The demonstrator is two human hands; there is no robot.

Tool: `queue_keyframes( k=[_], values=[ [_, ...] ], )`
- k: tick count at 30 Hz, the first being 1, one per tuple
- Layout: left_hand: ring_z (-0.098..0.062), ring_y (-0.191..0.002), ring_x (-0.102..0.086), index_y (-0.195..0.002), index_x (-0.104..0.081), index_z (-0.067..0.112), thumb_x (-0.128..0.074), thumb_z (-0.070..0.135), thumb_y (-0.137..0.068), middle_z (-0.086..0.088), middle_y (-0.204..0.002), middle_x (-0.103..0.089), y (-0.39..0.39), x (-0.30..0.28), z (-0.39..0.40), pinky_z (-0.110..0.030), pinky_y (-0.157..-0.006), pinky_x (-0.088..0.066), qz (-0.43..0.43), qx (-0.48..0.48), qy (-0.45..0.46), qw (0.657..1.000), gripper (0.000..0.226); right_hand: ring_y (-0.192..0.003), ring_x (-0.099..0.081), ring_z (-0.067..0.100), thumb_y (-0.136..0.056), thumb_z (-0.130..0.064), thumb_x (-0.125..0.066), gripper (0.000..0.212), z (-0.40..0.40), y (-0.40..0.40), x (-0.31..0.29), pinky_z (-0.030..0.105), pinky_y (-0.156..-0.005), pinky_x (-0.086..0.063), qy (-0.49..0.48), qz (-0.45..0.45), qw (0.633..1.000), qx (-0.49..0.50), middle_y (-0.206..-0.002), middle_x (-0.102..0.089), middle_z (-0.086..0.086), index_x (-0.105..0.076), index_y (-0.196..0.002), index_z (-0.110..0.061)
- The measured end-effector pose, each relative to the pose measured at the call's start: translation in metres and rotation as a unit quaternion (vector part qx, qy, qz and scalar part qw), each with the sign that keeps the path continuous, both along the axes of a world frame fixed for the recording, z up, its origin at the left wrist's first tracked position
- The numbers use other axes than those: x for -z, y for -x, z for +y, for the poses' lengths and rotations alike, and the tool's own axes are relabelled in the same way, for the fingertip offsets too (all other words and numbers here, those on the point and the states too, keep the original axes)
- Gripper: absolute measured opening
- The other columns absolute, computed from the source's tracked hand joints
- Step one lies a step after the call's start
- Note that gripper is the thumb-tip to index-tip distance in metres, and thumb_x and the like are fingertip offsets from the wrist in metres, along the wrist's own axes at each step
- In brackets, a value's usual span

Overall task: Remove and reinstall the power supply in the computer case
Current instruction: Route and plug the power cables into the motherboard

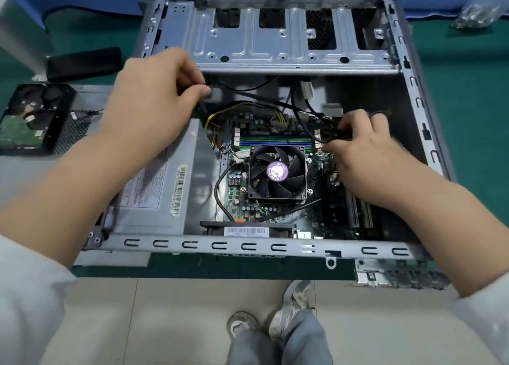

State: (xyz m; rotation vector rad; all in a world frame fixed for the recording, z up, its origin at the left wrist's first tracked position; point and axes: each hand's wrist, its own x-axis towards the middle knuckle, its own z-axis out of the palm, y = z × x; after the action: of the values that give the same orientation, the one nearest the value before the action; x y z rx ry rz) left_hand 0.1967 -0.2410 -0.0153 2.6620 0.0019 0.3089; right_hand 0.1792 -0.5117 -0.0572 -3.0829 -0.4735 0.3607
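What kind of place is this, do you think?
Probably a computer repair or assembly bench: an opened computer case lies on a green mat, a bare hard drive sits beside it, and both hands work among the cables.

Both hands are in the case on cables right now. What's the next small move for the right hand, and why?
Probably press or wiggle the black connector straight at the motherboard edge. The right hand pinches that connector beside the RAM slots, while the left hand holds black cables by the power supply, which sits in its bay. Whether the plug is going in or out, I cannot tell.

Green table mat (468,83), beige tiled floor (176,317).
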Motion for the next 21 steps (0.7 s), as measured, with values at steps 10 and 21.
queue_keyframes(
  k=[10,21],
  values=[
    [-0.007,-0.082,-0.058,-0.1,-0.064,0.018,-0.058,0.023,-0.092,0.009,-0.085,-0.062,-0.008,0.006,0.012,-0.017,-0.078,-0.041,-0.017,0.038,-0.001,0.999,0.011,-0.109,-0.05,0.031,-0.092,-0.01,-0.049,0.025,0.003,-0.012,-0.006,0.038,-0.09,-0.042,-0.138,-0.053,0.986,0.078,-0.117,-0.051,0.011,-0.06,-0.113,-0.007],
    [-0.019,-0.095,-0.054,-0.109,-0.062,0.016,-0.065,0.016,-0.086,-0.003,-0.099,-0.06,0.0,0.0,0.005,-0.023,-0.088,-0.037,-0.041,0.083,-0.04,0.995,0.023,-0.094,-0.061,0.029,-0.088,-0.001,-0.054,0.042,0.011,-0.003,-0.019,0.034,-0.073,-0.042,-0.174,-0.103,0.979,0.0,-0.11,-0.068,-0.004,-0.055,-0.124,-0.024]
  ],
)
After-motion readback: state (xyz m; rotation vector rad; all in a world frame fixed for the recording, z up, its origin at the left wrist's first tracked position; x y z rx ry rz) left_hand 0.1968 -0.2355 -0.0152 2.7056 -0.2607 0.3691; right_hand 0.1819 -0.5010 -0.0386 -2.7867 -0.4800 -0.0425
